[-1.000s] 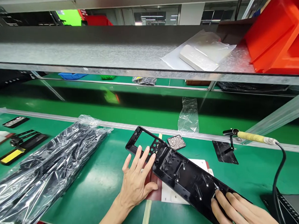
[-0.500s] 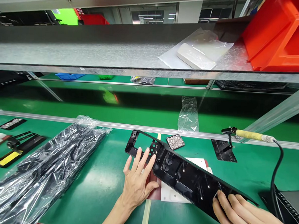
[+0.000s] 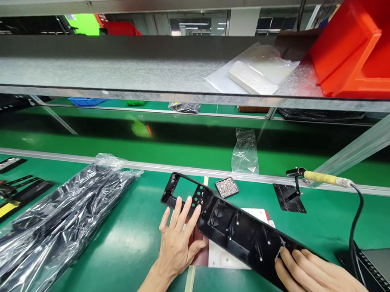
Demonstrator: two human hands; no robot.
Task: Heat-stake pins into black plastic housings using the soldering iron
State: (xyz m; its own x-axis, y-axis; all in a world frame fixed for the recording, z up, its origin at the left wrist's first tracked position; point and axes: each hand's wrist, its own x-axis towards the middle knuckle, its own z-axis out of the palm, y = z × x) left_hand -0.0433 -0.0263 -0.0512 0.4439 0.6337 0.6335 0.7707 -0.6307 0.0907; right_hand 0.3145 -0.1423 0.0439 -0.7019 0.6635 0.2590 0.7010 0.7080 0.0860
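A long black plastic housing (image 3: 243, 234) lies slantwise, its hollow inner side up, with a rectangular window and small round holes at its left end. My left hand (image 3: 177, 244) rests with spread fingers on its lower edge near the holes. At the right part of the housing, my right hand (image 3: 309, 271) has its fingers drawn together, tips down inside. A small shiny metal bit shows at those fingertips; I cannot tell whether it is held or part of the housing. Under the housing is a white-and-brown block (image 3: 224, 255). Behind it sits a small tray of tiny metal parts (image 3: 227, 187).
At left lie plastic-wrapped black parts (image 3: 78, 218) and a black tool with a yellow strip (image 3: 14, 200). A yellow-handled tool with a cord (image 3: 326, 177) sits in a stand at right. Overhead runs a metal shelf (image 3: 120, 74) with a red bin (image 3: 347, 62).
The view has shifted slightly. Both hands keep nearly the same places on the housing, with the right fingertips still at the small metal bit.
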